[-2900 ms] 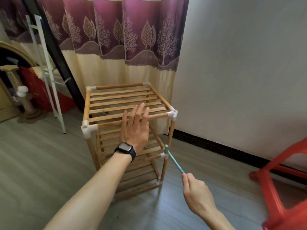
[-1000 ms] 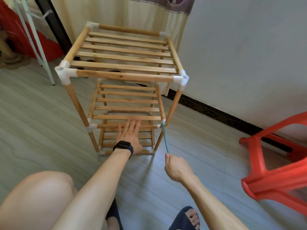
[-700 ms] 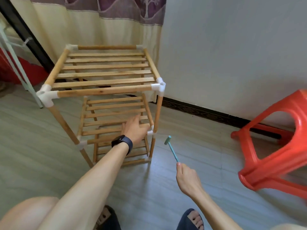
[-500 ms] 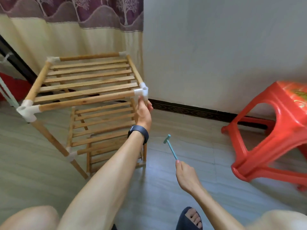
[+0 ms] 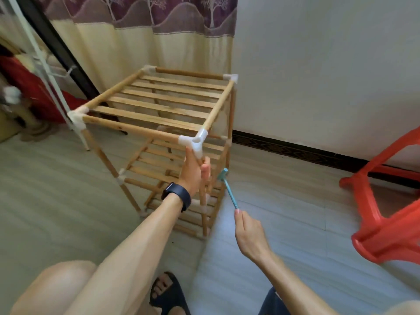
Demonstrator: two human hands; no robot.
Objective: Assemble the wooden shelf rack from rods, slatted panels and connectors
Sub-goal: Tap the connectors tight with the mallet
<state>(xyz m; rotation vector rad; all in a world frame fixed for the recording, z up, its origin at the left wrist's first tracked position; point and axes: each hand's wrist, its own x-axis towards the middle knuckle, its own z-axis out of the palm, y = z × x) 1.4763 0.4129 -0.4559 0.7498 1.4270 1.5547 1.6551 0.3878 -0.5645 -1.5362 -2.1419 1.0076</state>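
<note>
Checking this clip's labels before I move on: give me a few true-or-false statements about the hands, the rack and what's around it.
1. The left hand grips the rack's upright rod just below a white corner connector. True.
2. The right hand is empty. False: it holds a small teal hammer.
3. The top frame has no slatted panel. False: a slatted panel fills it.
4. A red plastic stool is to the rack's right. True.

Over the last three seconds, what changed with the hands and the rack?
The left hand left the top slats, dropped to the middle shelf, then rose and now grips the front upright rod under the white corner connector. The right hand holds the teal hammer throughout. The rack stayed standing.
</note>
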